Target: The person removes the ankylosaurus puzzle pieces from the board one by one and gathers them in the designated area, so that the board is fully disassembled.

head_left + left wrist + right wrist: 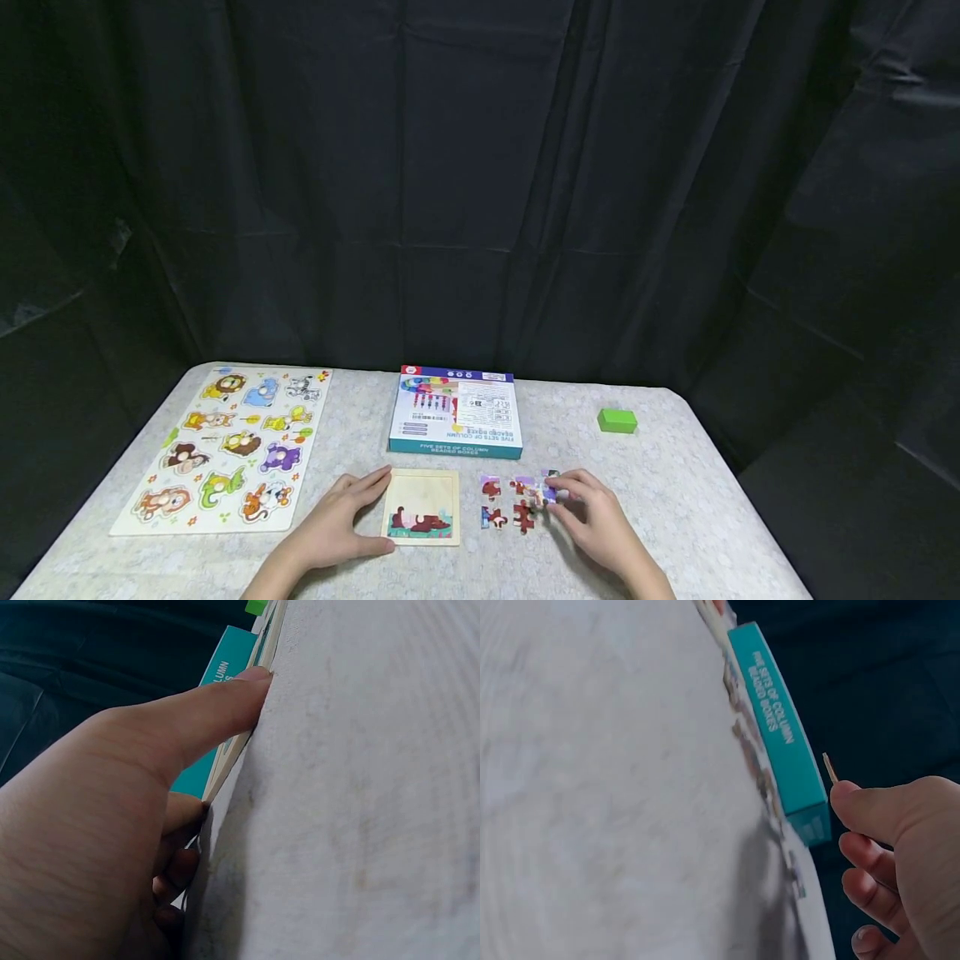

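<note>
Our left hand (341,518) grips the part-filled tray (422,490) by its edges; our right hand (594,520) pinches a piece (830,768) near the others (523,517). We seem mid-fill; next calls for carrying it across, turned to fit.

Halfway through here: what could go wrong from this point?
The right hand pinches a thin jigsaw piece near one end, so it might slip. Loose jigsaw pieces lie close by that hand and could get knocked. The left hand holds the wooden puzzle tray only at its left side; the other side might swing if pushed.
</note>
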{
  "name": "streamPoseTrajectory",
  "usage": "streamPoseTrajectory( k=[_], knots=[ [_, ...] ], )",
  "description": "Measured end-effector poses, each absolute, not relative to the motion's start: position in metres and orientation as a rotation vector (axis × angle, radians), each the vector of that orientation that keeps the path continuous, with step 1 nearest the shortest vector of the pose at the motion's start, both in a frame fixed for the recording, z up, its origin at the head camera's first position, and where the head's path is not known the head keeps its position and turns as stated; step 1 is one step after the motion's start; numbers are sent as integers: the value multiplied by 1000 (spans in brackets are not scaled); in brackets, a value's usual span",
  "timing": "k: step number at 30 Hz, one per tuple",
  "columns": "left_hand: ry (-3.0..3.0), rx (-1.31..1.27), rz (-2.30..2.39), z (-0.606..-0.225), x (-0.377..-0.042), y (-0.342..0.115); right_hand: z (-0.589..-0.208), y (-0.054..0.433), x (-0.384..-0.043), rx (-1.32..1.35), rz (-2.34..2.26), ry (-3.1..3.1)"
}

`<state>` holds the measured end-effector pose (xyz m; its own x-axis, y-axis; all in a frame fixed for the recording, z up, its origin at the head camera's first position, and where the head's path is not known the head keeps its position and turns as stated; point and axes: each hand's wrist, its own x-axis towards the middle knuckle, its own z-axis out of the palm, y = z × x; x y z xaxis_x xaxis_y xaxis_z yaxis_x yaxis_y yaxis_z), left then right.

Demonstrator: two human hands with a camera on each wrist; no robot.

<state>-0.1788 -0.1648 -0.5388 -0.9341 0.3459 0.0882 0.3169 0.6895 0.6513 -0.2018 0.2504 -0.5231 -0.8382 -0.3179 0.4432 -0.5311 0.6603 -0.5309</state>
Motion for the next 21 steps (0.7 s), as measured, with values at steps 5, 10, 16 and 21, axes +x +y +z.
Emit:
streamPoseTrajectory(
  k=[5,10,16,21],
  knots=[
    [2839,561,1092,-539,-179,-166,-533,255,-202,634,968,-2554],
    [2823,573,1096,-541,-180,-166,-540,263,-200,541,995,-2648],
    [2815,570,1101,-540,-180,-165,-545,271,-200,559,938,-2697],
    [2821,565,1104,-539,-180,-165,-547,273,-201,580,882,-2668]
  ],
)
